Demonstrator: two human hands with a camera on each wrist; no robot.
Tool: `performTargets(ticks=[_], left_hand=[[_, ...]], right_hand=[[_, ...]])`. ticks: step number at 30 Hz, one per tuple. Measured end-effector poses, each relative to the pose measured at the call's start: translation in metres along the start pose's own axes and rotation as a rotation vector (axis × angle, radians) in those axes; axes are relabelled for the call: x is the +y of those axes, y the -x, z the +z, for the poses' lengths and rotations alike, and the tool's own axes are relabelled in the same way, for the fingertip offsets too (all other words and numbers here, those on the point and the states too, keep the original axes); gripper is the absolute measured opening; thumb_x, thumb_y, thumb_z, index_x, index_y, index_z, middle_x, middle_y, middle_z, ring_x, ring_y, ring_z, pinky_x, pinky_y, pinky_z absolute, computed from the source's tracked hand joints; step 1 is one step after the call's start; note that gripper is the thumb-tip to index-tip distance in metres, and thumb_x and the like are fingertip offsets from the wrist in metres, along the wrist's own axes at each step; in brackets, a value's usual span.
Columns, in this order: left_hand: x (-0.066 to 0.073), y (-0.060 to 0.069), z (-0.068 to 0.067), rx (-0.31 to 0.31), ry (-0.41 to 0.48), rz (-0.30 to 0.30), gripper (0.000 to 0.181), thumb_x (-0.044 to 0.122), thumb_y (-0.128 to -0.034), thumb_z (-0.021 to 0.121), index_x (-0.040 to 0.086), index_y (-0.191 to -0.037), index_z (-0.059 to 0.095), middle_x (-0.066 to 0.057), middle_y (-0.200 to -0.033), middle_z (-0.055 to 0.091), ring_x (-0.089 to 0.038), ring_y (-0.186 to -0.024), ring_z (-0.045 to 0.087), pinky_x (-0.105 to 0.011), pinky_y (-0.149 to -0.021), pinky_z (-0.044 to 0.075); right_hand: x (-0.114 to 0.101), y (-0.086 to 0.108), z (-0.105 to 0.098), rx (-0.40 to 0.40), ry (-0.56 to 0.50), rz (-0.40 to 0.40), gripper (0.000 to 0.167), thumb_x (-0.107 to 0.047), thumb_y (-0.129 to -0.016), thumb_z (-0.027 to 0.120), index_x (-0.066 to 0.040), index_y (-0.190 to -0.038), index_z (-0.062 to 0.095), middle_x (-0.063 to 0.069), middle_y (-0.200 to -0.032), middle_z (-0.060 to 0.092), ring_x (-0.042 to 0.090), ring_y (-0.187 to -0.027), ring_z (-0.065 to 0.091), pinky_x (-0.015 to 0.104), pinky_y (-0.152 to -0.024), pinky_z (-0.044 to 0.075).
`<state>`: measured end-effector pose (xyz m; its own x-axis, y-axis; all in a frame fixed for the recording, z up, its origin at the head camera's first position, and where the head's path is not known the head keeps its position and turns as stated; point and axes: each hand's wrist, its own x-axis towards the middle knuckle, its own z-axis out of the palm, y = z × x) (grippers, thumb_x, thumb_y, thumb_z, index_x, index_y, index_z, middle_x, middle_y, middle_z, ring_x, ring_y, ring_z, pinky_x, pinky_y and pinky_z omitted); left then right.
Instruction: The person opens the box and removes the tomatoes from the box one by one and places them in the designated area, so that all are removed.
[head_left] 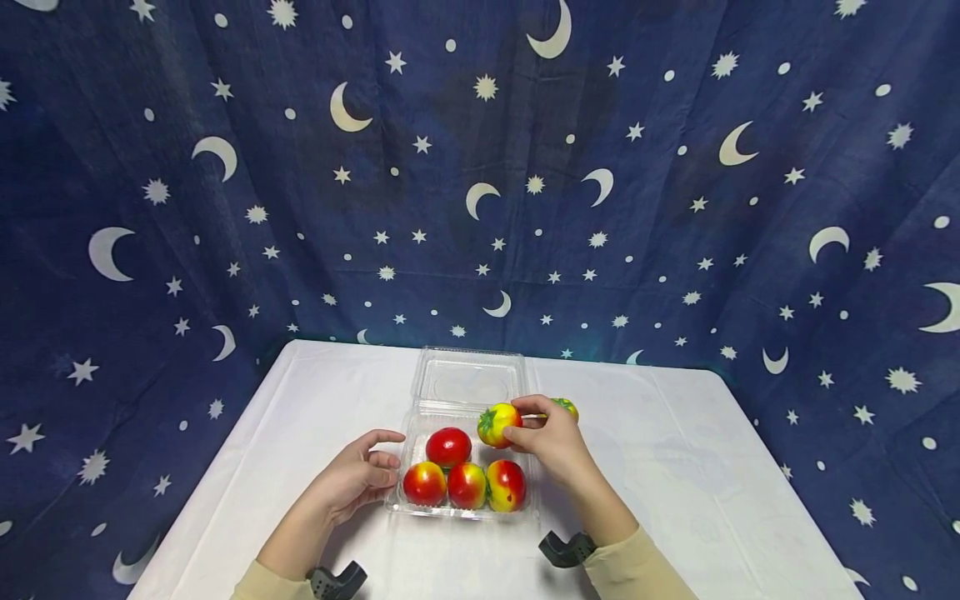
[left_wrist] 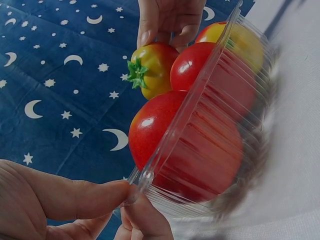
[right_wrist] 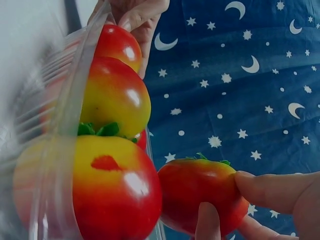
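Observation:
My left hand point(head_left: 355, 477) pinches the left rim of a clear plastic clamshell container point(left_wrist: 165, 137) between thumb and finger. Over the container's back right part, my right hand point(head_left: 557, 440) holds a yellow-red tomato point(head_left: 495, 425) with a green leafy top, the thumb on one side and fingers on the other. Inside the container, a red tomato point(head_left: 448, 447) sits at the back left. Along the front lie a left tomato point(head_left: 424, 484), a middle tomato point(head_left: 467, 486) and a right tomato point(head_left: 506, 486). Whether the held tomato touches the container floor I cannot tell.
The container's lid point(head_left: 471, 377) lies folded back, away from me. Another yellow-green tomato point(head_left: 567, 407) is partly hidden behind my right hand. A white-covered table point(head_left: 675, 467) bears everything, with a blue moon-and-star curtain point(head_left: 420, 192) behind it.

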<state>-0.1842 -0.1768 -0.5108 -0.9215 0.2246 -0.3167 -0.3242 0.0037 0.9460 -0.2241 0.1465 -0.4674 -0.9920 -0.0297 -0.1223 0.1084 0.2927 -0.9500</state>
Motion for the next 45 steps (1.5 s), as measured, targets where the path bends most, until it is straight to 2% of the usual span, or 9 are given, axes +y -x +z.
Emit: performTargets(ticks=[10,20,34,45], left_hand=[[0.000,-0.001,0.001,0.000,-0.008,0.009,0.068,-0.009,-0.0888,0.068,-0.001,-0.152,0.044,-0.004,-0.093,0.065,-0.017,-0.078,0.062,-0.030,-0.073,0.061],[-0.003,-0.001,0.001,0.010,-0.013,0.002,0.069,-0.009,-0.0892,0.067,0.000,-0.153,0.044,-0.004,-0.092,0.065,-0.018,-0.077,0.062,-0.030,-0.072,0.059],[-0.003,-0.002,0.000,-0.001,-0.004,0.011,0.070,-0.010,-0.0880,0.067,-0.001,-0.153,0.043,-0.004,-0.093,0.065,-0.017,-0.077,0.062,-0.029,-0.072,0.060],[-0.003,-0.002,0.000,0.001,0.000,0.007,0.070,-0.009,-0.0881,0.067,-0.001,-0.153,0.043,-0.003,-0.093,0.065,-0.017,-0.076,0.062,-0.029,-0.071,0.060]], right_hand=[[0.009,-0.002,-0.017,-0.009,-0.123,-0.033,0.042,-0.001,-0.088,0.083,-0.004,-0.128,0.071,0.022,-0.129,0.066,0.024,-0.101,0.076,0.039,-0.081,0.067],[0.019,-0.004,-0.038,-0.007,-0.181,-0.047,0.045,0.003,-0.090,0.079,0.004,-0.133,0.067,0.024,-0.129,0.065,0.021,-0.100,0.075,0.034,-0.081,0.067],[0.030,-0.006,-0.064,0.052,-0.221,-0.045,0.050,0.005,-0.090,0.078,0.008,-0.137,0.063,0.025,-0.127,0.067,0.015,-0.096,0.076,0.033,-0.082,0.067],[0.036,-0.003,-0.088,0.100,-0.187,-0.007,0.054,0.003,-0.092,0.076,0.007,-0.143,0.059,0.021,-0.133,0.063,0.011,-0.098,0.073,0.029,-0.083,0.066]])
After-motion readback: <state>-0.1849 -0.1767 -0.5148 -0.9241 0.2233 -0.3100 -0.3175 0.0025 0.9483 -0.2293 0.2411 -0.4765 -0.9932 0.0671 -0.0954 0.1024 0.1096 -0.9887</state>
